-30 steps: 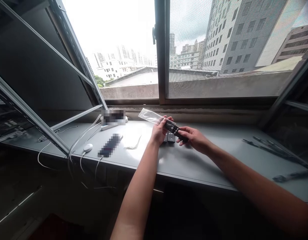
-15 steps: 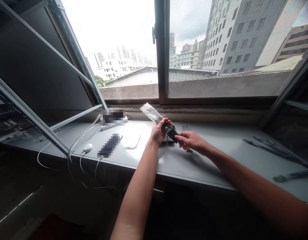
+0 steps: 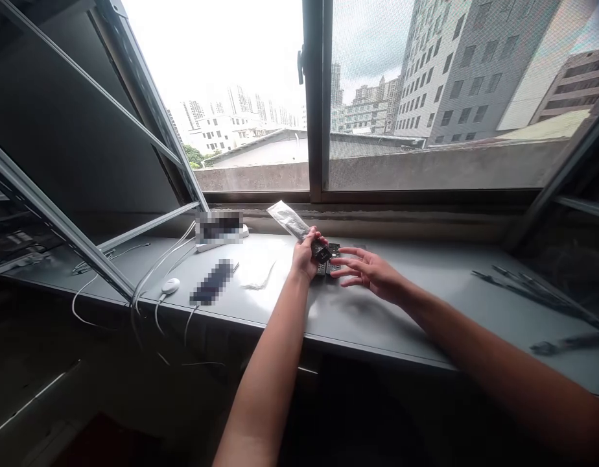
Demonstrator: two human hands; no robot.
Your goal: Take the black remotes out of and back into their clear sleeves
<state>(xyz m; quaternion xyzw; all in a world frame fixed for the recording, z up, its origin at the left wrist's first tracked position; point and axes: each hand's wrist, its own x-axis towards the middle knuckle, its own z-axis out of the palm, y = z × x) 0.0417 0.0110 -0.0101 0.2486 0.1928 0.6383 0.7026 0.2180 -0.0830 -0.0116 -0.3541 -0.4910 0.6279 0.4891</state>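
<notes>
My left hand (image 3: 304,254) is closed round a clear plastic bag (image 3: 286,218) with a black remote control (image 3: 321,252) pushed most of the way into it; only the remote's lower end shows. My right hand (image 3: 367,272) hovers just right of it with fingers spread, holding nothing. Under the hands, two more black remotes (image 3: 331,265) lie side by side on the grey shelf (image 3: 358,311).
A white mouse (image 3: 171,286), white cables (image 3: 153,272), a blurred dark flat object (image 3: 212,282), a blurred white box (image 3: 220,228) and a slack clear bag (image 3: 258,279) lie at left. Dark rods (image 3: 528,288) lie at right. A window frame (image 3: 315,97) stands behind.
The remote has slid further into the bag held by my left hand. My right hand has let go of the remote and opened beside it.
</notes>
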